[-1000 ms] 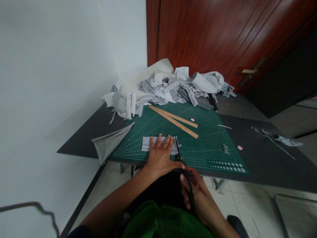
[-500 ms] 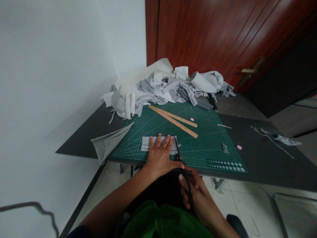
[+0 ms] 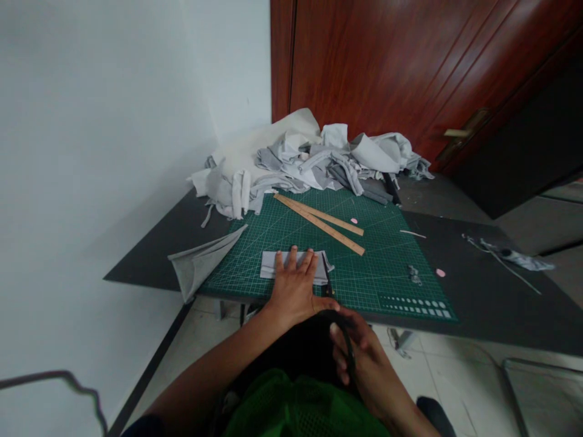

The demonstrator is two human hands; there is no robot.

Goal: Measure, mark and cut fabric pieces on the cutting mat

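Both hands meet at lower centre: left hand (image 3: 294,285) lies flat, fingers spread, on the grey fabric strip (image 3: 291,265), whose long axis runs left-right, while right hand (image 3: 364,358), curled around the scissors (image 3: 339,315), points the blades up-frame across the strip's right end.

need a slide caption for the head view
Left hand flat on grey fabric, right hand working scissors along its edge on a green cutting mat.

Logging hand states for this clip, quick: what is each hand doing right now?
Left hand: open, fingers spread, pressing flat on the grey fabric piece.
Right hand: closed around the handles of the black scissors.
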